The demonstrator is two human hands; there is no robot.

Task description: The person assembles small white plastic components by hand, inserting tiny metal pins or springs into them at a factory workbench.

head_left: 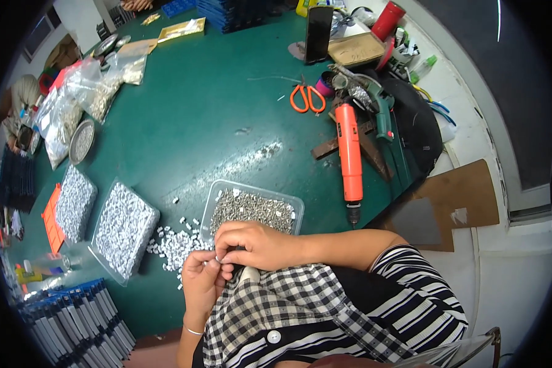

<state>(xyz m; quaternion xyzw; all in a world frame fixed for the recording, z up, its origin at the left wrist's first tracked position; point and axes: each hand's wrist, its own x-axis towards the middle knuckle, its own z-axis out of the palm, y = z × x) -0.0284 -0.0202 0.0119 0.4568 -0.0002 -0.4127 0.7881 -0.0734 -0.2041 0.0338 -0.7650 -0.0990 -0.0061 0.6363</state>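
Note:
My left hand [201, 281] and my right hand [256, 245] meet at the near edge of the table, fingertips pinched together. Between them is a tiny whitish piece [219, 259], mostly hidden by the fingers. Just beyond my right hand stands a see-through plastic tub [297, 211] filled with small metal screws [251, 207], a few white bits lying among them. Left of the tub, beside my left hand, a loose heap of small white plastic pieces [176, 247] is spread on the table.
Two packs of white pieces [126, 230] [75, 205] lie left. Blue-grey strips [80, 322] are stacked near left. An orange electric screwdriver [349, 150], orange-handled scissors [307, 99] and a phone [318, 35] are on the right. Filled plastic bags [73, 101] sit far left; another person's hands [136, 5] show beyond.

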